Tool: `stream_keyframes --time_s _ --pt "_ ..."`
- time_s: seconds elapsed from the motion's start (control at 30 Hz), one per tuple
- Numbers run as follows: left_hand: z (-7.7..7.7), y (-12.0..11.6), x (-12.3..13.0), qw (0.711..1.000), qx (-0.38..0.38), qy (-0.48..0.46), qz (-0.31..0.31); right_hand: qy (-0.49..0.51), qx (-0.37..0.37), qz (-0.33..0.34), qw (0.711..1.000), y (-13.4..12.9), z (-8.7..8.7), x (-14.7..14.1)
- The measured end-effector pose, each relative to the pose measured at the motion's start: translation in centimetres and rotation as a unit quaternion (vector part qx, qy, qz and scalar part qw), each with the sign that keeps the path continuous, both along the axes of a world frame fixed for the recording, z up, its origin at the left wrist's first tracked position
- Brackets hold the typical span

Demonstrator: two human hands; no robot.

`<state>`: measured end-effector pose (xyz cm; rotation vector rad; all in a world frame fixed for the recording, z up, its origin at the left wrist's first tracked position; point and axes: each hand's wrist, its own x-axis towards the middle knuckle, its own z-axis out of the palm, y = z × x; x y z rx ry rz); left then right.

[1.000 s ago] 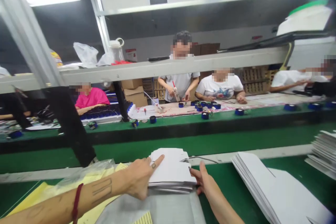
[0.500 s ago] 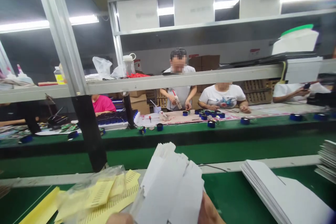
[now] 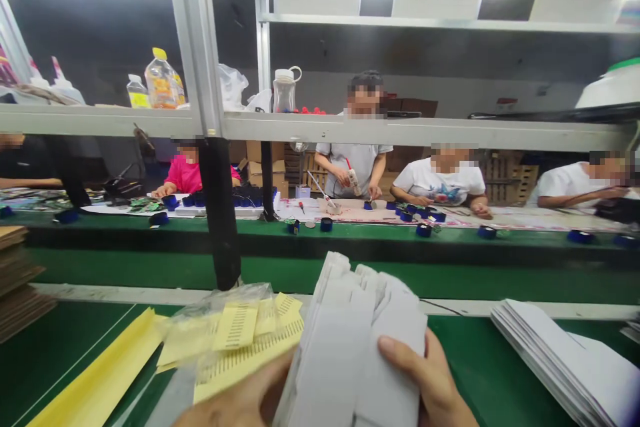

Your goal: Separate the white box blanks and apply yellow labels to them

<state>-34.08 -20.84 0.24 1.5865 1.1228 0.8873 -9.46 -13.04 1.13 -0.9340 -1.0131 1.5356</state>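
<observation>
A thick stack of flat white cardboard pieces (image 3: 345, 347) stands tilted between my two hands at the lower middle. My right hand (image 3: 433, 373) grips its right side, thumb across the front and fingers behind. On the other side my left hand (image 3: 240, 387) is closed round the left edge; its fingertips are hidden behind the stack. Yellow label sheets (image 3: 250, 360), some in a clear plastic bag (image 3: 195, 330), lie just beyond my left hand. Another pile of white cardboard (image 3: 565, 360) rests on the green bench to the right.
A yellow sheet (image 3: 100, 373) and a brown cardboard stack (image 3: 20, 280) are at the left. Behind the bench runs a green conveyor (image 3: 350, 267) with blue round parts (image 3: 327, 224). A metal post (image 3: 225, 213) and shelf rail (image 3: 310, 128) stand in front of several co-workers.
The view has shifted left and levelled. My right thumb now shows on the front of the white stack, and more of both hands is visible. The stack stays held between them.
</observation>
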Motion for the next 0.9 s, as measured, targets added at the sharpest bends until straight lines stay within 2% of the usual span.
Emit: stream_keyframes --time_s 0.03,0.07,0.1,0.13,0.2,0.27,0.37,0.47,0.63,0.77,0.9 --pt "0.3 1.2 -0.4 1.0 0.001 -0.016 -0.016 -0.037 0.067 -0.01 0.997 0.8 0.8 -0.3" --pt "0.4 2.5 -0.5 0.999 0.004 -0.044 -0.006 -0.073 0.137 -0.016 0.988 1.6 1.4 -0.7" --pt "0.4 3.6 -0.2 0.996 0.038 -0.064 0.044 -0.1 0.191 -0.019 0.976 2.3 1.8 -1.1" --pt "0.1 4.7 0.2 0.984 0.078 -0.122 0.1 -0.119 0.228 -0.017 0.966 3.0 2.1 -1.6" --pt "-0.9 6.3 1.6 0.974 0.1 -0.163 0.119 -0.134 0.256 -0.01 0.957 4.0 1.8 -2.5" --pt "-2.5 7.3 3.2 0.966 0.096 -0.193 0.14 -0.142 0.273 -0.008 0.952 4.3 0.5 -3.2" --pt "-4.8 7.8 4.9 0.958 0.081 -0.226 0.158 -0.142 0.279 -0.039 0.949 4.5 -2.2 -3.3" --pt "-6.3 8.0 5.7 0.957 0.067 -0.244 0.14 -0.141 0.253 -0.069 0.955 4.8 -4.6 -2.5" --pt "-7.8 8.8 6.2 0.958 0.048 -0.243 0.142 -0.123 0.211 -0.101 0.965 5.4 -6.5 -2.2" --pt "-8.0 8.9 6.3 0.959 0.052 -0.227 0.16 -0.087 0.204 -0.116 0.968 4.5 -6.6 -3.1" --pt "-6.3 8.1 5.5 0.967 0.048 -0.197 0.154 -0.064 0.196 -0.11 0.972 4.0 -6.3 -2.8"
